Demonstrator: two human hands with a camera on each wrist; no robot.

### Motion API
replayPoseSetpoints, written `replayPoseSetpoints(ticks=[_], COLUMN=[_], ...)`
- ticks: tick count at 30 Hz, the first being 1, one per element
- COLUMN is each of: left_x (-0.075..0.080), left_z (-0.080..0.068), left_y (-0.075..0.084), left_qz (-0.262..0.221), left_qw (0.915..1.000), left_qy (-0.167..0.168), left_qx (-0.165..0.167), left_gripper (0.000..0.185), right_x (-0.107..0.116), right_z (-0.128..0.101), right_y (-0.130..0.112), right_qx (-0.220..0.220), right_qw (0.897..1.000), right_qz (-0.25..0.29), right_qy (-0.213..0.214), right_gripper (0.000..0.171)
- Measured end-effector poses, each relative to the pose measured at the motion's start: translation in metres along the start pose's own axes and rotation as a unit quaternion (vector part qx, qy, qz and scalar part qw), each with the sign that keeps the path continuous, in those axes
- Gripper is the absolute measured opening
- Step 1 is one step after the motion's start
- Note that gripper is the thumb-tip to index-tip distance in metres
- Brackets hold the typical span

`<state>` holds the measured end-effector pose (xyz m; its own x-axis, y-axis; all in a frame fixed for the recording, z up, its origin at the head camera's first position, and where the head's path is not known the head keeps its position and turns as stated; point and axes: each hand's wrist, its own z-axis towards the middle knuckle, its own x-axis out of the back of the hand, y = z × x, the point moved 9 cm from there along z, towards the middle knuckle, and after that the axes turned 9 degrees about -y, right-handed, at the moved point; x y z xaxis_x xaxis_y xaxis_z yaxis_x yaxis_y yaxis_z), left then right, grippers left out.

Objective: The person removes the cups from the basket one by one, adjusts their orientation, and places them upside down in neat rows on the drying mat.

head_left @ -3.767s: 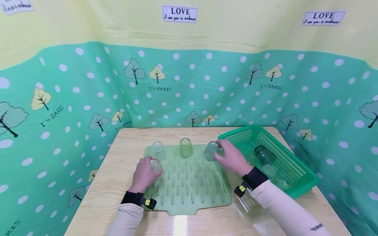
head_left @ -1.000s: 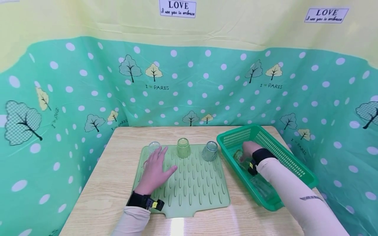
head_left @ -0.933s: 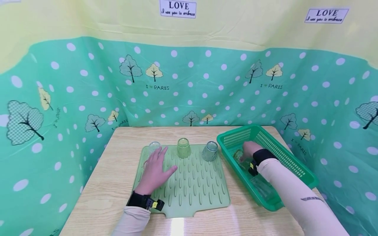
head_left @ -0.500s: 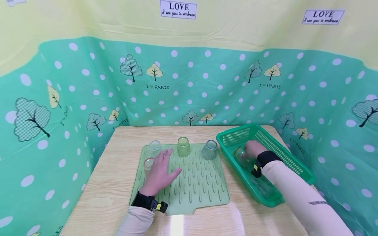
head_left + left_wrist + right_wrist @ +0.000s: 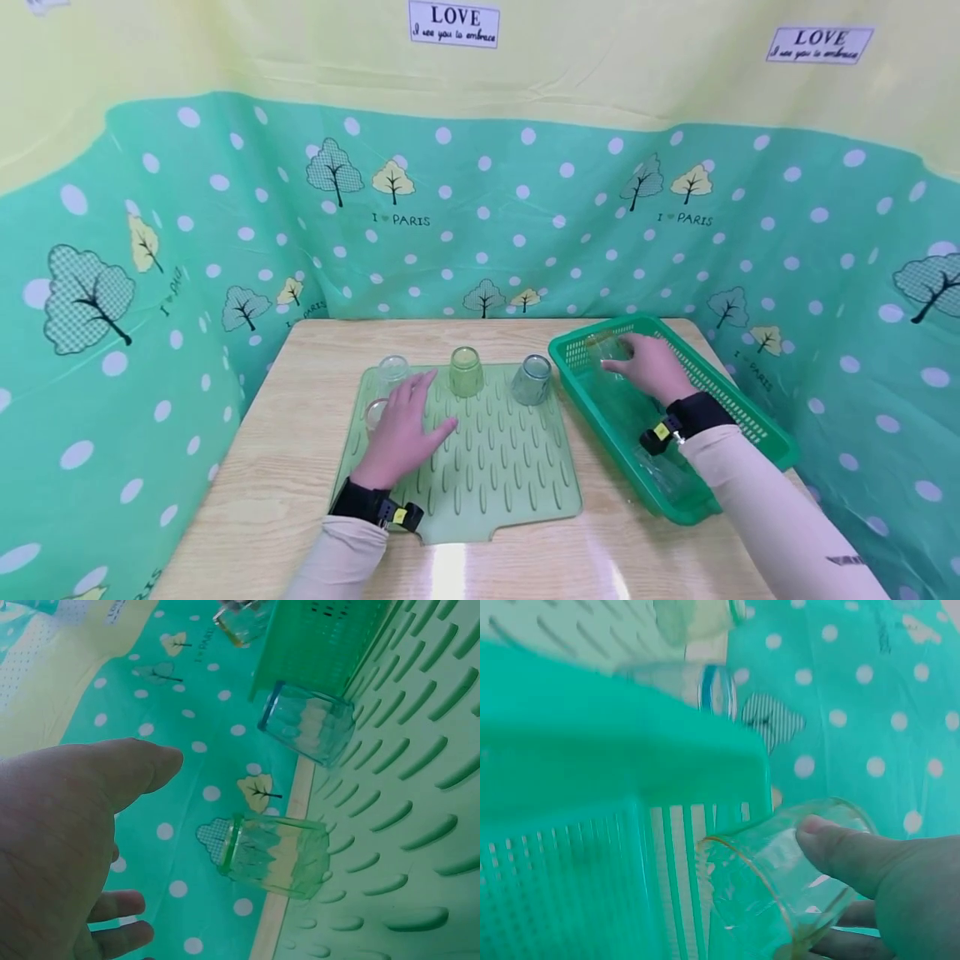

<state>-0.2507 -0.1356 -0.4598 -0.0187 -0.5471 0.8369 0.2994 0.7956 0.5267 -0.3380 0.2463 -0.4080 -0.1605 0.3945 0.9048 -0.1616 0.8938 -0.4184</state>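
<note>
My right hand point(image 5: 656, 367) grips a clear glass with an amber rim point(image 5: 780, 862), thumb on one side and fingers round the other. That glass is tilted over the far part of the green basket point(image 5: 603, 446). My left hand point(image 5: 401, 437) hovers with spread fingers over the left side of the pale green drying mat point(image 5: 498, 475), holding nothing. Partly behind it stands a glass with a reddish rim point(image 5: 375, 414). Along the mat's back edge, upside down, stand a clear glass point(image 5: 392, 373), a green glass point(image 5: 277, 851) and a bluish glass point(image 5: 311, 724).
More clear glass point(image 5: 660, 471) lies in the basket's near end, partly hidden by the right wrist. The wooden table point(image 5: 262, 433) shows round the mat. A polka-dot curtain point(image 5: 517, 242) closes off the back and both sides.
Since 3.8 seconds ago, both hands have let go of the reddish-rimmed and bluish glasses on the mat. In the last half second my right hand has raised the amber-rimmed glass from the basket's bottom.
</note>
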Motion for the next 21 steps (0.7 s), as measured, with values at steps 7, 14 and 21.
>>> replayPoseSetpoints(ticks=[7,14,21], left_x=[-0.003,0.001,0.003], left_z=[0.002,0.003,0.005], left_y=[0.004,0.010,0.015], left_qz=[-0.009,-0.011,-0.019], left_qw=[0.9999,0.9999,0.9997], left_qy=[-0.009,-0.003,0.006], left_qx=[-0.002,-0.004,-0.013], left_gripper=[0.089,0.087,0.082], right_x=[-0.002,-0.005,-0.013], right_z=[-0.009,-0.018,-0.027], right_y=[-0.026,-0.042,-0.065], right_qx=[0.033,0.042,0.078], right_qw=[0.998,0.997,0.990], right_qz=[-0.008,-0.004,-0.025], right_qy=[0.047,0.064,0.114], right_gripper=[0.065,0.066,0.062])
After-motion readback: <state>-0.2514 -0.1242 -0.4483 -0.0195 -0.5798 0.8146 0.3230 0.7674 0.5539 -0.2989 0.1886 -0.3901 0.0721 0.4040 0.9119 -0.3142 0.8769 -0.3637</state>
